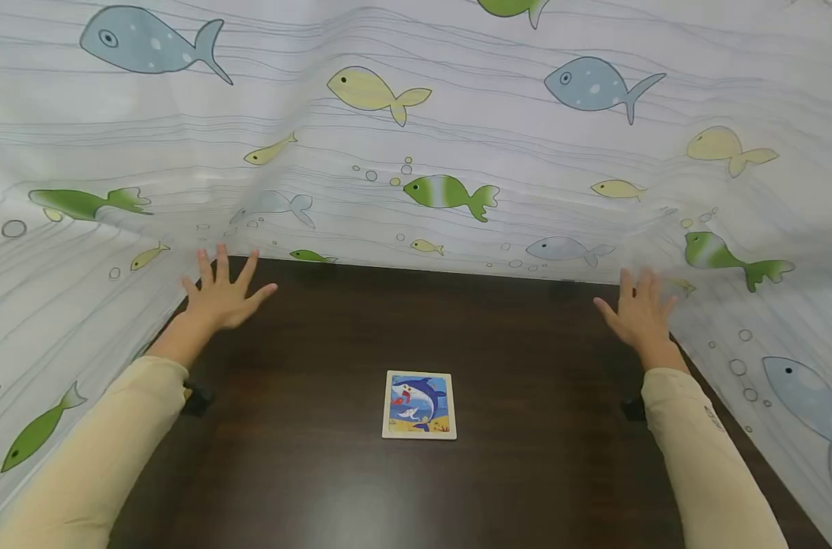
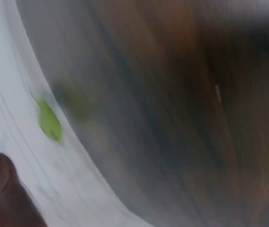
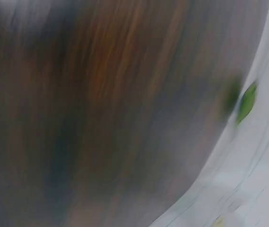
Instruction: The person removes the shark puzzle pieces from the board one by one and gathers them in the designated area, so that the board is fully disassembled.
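A small square picture puzzle (image 1: 419, 405) with a pale frame and a blue dolphin-like animal lies flat on the dark table. My left hand (image 1: 220, 297) is held out at the far left of the table with its fingers spread, holding nothing. At the far right, my right hand (image 1: 640, 311) reaches out the same way, fingers spread and slightly blurred. Both hands are well apart from the puzzle. In the left wrist view, part of the left hand (image 2: 4, 184) shows at the lower left edge; the puzzle is outside both wrist views.
A white curtain (image 1: 361, 152) printed with green, yellow and blue fish hangs around the back and both sides of the dark brown table (image 1: 525, 358). Light reflects off the table's near part. Dark straps or devices sit under both wrists.
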### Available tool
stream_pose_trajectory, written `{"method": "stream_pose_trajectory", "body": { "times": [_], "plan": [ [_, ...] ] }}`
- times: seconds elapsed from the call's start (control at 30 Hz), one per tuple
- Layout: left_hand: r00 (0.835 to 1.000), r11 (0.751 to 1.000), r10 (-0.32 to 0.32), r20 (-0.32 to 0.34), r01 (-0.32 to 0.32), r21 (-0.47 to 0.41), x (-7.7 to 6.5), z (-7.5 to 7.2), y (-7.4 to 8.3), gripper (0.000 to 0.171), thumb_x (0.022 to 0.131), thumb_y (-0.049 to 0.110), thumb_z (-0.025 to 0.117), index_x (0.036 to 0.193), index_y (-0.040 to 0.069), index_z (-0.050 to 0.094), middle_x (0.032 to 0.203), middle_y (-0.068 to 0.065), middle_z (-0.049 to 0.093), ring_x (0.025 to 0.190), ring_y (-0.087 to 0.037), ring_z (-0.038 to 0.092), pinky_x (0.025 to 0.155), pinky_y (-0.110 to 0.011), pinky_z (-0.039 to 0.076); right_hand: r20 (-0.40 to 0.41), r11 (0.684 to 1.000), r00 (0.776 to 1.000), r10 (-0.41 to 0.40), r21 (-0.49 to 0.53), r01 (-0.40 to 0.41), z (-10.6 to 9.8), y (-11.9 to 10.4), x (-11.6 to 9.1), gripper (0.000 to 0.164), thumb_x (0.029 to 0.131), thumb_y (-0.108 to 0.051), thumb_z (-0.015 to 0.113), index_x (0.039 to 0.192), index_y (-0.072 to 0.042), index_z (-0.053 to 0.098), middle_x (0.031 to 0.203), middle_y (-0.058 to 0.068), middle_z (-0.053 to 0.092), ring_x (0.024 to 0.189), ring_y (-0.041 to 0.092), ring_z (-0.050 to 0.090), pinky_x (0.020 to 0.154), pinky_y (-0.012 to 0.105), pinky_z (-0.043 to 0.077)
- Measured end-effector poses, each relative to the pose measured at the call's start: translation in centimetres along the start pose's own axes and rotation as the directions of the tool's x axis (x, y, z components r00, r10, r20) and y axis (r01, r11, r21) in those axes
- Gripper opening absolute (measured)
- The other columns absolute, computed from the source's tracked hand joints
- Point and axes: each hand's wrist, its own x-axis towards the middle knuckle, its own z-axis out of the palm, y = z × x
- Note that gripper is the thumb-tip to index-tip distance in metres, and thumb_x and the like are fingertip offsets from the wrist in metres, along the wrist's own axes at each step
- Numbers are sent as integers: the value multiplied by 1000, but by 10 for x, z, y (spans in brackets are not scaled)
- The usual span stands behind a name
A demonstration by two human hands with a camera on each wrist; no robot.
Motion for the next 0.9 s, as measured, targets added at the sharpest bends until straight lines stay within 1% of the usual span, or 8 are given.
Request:
{"method": "stream_pose_trajectory", "body": {
  "times": [0.1, 0.23, 0.33, 0.43, 0.57, 0.63, 0.73, 0.9],
  "plan": [
    [994, 997, 69, 79, -71, 22, -2, 4, 29, 86, 90, 75, 18, 153, 26, -17, 150, -26, -34, 132, -51, -36, 95, -82, -8, 57, 999, 997, -48, 3, 47, 2, -19, 1, 82, 99, -55, 35, 150, 6, 16, 153, 38, 0, 142, 54, -3, 98, 81, -1],
    [963, 977, 202, 180, -212, 36, -15, 14, 81, 91, 90, 73, 33, 155, 22, -6, 158, -23, -20, 141, -48, -24, 102, -78, -2, 153, 985, 973, -175, 26, 173, 4, -60, -4, 63, 100, -41, 45, 139, 7, 40, 149, 35, 26, 137, 53, 23, 104, 75, 16],
    [917, 941, 319, 241, -336, 34, -32, 23, 121, 97, 88, 71, 45, 156, 18, 1, 161, -20, -10, 146, -44, -14, 105, -76, 4, 202, 953, 933, -299, 120, 279, 11, -98, -15, 50, 98, -32, 53, 131, 6, 53, 138, 29, 48, 129, 48, 43, 103, 64, 34],
    [856, 900, 409, 316, -436, 15, -52, 33, 157, 100, 84, 69, 53, 156, 17, 7, 162, -16, -2, 148, -39, -7, 109, -72, 10, 236, 895, 874, -425, 255, 367, 21, -134, -31, 45, 96, -30, 57, 125, 5, 59, 125, 23, 62, 118, 40, 57, 98, 54, 45],
    [785, 855, 483, 387, -519, -14, -72, 43, 191, 100, 81, 67, 60, 156, 19, 15, 164, -8, 5, 150, -33, -3, 112, -68, 13, 319, 833, 791, -522, 390, 392, 28, -173, -52, 40, 95, -29, 60, 122, 1, 63, 113, 13, 70, 99, 24, 68, 85, 41, 54],
    [771, 845, 497, 398, -534, -20, -79, 47, 200, 100, 79, 66, 63, 155, 19, 19, 164, -5, 8, 151, -31, -1, 112, -67, 14, 362, 816, 755, -546, 433, 383, 28, -188, -59, 38, 95, -27, 61, 122, -1, 64, 110, 9, 71, 93, 17, 68, 80, 35, 56],
    [769, 850, 488, 413, -526, -27, -84, 53, 208, 98, 77, 65, 66, 154, 20, 25, 163, -2, 12, 151, -29, 1, 112, -67, 16, 392, 801, 719, -574, 454, 392, 32, -203, -65, 34, 96, -24, 59, 123, -3, 64, 109, 6, 71, 88, 11, 66, 77, 32, 55],
    [756, 864, 472, 453, -498, -69, -87, 57, 217, 94, 79, 62, 66, 153, 17, 28, 163, -4, 13, 151, -29, 4, 112, -66, 18, 386, 777, 693, -609, 463, 425, 44, -211, -68, 31, 97, -17, 57, 123, -4, 64, 114, 8, 69, 86, 10, 62, 79, 33, 54]
  ]
}}
